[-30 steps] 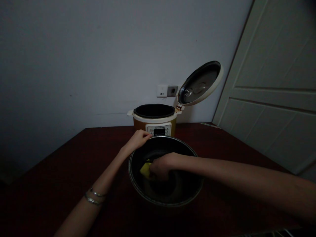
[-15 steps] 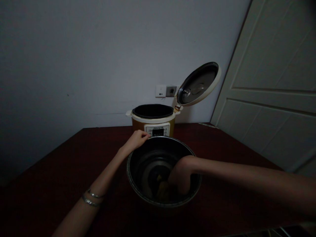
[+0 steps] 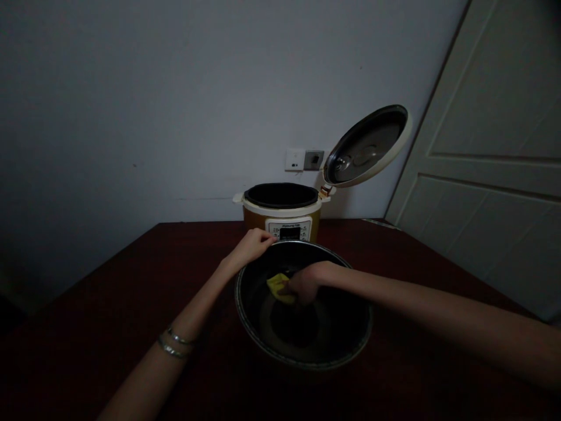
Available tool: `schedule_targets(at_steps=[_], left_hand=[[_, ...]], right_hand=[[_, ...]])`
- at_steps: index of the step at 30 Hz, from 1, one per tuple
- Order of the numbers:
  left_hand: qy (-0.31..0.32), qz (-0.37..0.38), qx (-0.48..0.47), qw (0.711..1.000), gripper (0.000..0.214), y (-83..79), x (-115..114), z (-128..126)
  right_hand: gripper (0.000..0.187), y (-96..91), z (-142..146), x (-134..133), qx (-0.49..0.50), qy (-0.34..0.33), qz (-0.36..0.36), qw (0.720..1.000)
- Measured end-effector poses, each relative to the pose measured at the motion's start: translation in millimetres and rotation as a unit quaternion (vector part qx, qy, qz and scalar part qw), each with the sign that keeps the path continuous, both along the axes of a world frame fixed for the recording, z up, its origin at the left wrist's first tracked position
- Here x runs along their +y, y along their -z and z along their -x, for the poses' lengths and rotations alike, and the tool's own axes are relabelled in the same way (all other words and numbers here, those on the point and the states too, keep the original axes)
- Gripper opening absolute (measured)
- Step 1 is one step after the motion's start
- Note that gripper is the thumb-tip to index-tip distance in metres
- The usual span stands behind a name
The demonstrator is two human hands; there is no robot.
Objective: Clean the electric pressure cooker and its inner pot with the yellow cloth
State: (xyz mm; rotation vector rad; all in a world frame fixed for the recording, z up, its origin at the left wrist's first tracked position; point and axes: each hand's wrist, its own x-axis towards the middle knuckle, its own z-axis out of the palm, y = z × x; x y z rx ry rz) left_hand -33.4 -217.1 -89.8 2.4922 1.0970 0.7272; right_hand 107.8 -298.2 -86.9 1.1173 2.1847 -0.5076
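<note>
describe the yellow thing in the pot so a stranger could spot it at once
On the dark red table, in front of the open tan rice cooker, sits a wide black inner pot. Against its far inner wall the right hand presses a small yellow cleaning pad, the only bright-coloured thing inside.

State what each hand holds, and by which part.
Left hand grips the black pot by its far rim. Right hand, inside the pot, holds a yellow cloth by its right side.
</note>
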Motion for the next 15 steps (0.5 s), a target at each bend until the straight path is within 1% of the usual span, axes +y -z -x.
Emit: schedule_targets(at_steps=[2, 4, 6, 8, 9, 11, 13, 15], left_hand=[[0.000, 0.001, 0.002, 1.000, 0.036, -0.5, -0.6, 0.2], [-0.001, 0.001, 0.002, 1.000, 0.037, -0.6, -0.4, 0.5], [0.000, 0.001, 0.002, 1.000, 0.037, -0.3, 0.2, 0.7], [0.001, 0.001, 0.003, 1.000, 0.038, 0.1, 0.9, 0.6], [0.002, 0.002, 0.004, 1.000, 0.039, 0.3, 1.2, 0.6], [0.001, 0.001, 0.007, 1.000, 0.039, 0.7, 1.7, 0.5], [-0.001, -0.001, 0.009, 1.000, 0.039, 1.2, 2.2, 0.6], [-0.002, -0.001, 0.008, 1.000, 0.039, 1.6, 2.6, 1.0]], right_hand=[[0.067, -3.7, -11.0, -6.0, -0.015, 0.007, 0.005, 1.000], [0.063, -6.6, -20.7, -14.5, -0.026, 0.019, 0.020, 0.999], [0.050, -9.0, -27.6, -24.5, -0.020, 0.025, 0.040, 0.999], [0.033, -10.9, -29.6, -34.9, -0.003, 0.016, 0.055, 0.998], [0.027, -11.6, -28.1, -39.8, 0.005, 0.004, 0.061, 0.998], [0.025, -12.2, -20.1, -47.8, 0.013, -0.037, 0.067, 0.997], [0.029, -11.3, -7.2, -51.2, 0.003, -0.078, 0.060, 0.995], [0.035, -8.8, 6.2, -48.1, -0.003, -0.090, 0.042, 0.995]])
